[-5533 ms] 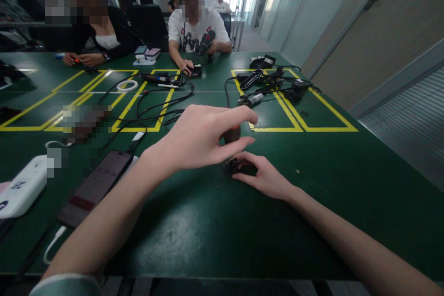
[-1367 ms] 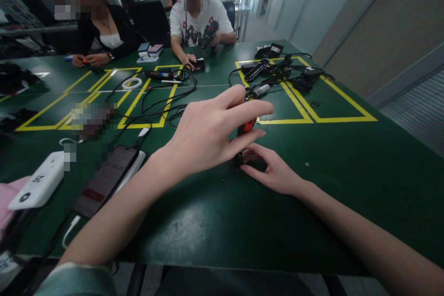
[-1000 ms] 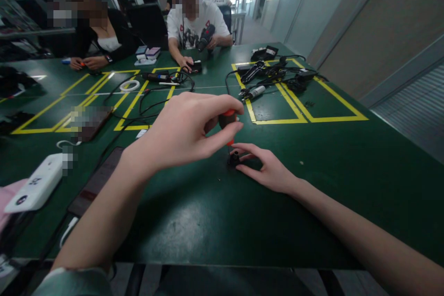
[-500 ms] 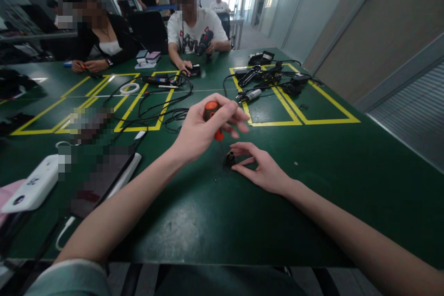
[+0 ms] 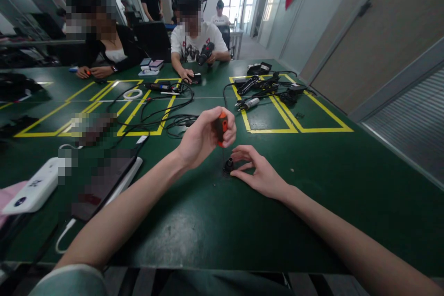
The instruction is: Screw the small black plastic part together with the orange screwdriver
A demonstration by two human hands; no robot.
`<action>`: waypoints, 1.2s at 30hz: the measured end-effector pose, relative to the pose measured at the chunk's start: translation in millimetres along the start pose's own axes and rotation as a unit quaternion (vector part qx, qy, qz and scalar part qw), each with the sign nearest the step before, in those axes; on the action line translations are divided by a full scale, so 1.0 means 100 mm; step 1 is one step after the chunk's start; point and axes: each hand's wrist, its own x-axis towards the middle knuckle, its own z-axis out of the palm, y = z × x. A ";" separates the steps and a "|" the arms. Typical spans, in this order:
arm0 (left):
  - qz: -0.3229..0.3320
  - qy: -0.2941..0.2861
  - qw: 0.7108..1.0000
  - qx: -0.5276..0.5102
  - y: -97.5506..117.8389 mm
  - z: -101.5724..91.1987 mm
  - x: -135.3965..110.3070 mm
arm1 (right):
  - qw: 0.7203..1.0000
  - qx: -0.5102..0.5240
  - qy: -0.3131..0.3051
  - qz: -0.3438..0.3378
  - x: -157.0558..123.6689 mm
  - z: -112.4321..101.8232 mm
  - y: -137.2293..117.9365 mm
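My left hand (image 5: 203,139) is closed round the orange and black handle of a small screwdriver (image 5: 221,128), held upright with its thin shaft pointing down. Just below the tip stands a small black part (image 5: 228,166) on the green table (image 5: 215,226). My right hand (image 5: 258,173) lies on the table to the right of that part, thumb and fingers pinching it at its sides.
A phone on a white pad (image 5: 104,182) and a white box (image 5: 33,189) lie at the left. Tangled black cables (image 5: 156,111) and tools (image 5: 263,85) sit inside yellow taped boxes further back. Several people sit or stand at the far end.
My left hand lifted off the black part, turned the screwdriver upright and closed into a fist on its handle. My right hand has stayed on the part.
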 end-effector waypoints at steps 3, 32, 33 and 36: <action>-0.005 0.005 1.000 0.014 0.00 -0.01 0.00 | 1.000 -0.006 0.007 -0.009 -0.01 0.01 0.00; -0.079 -0.053 0.995 0.000 0.09 0.00 -0.02 | 0.999 0.030 -0.021 -0.009 -0.05 0.05 -0.02; -0.083 -0.048 0.995 0.003 0.10 0.00 -0.01 | 0.999 0.031 -0.022 -0.004 -0.05 0.04 -0.03; -0.086 -0.032 0.996 -0.003 0.10 0.02 -0.01 | 0.999 0.027 -0.025 0.002 -0.04 0.04 -0.05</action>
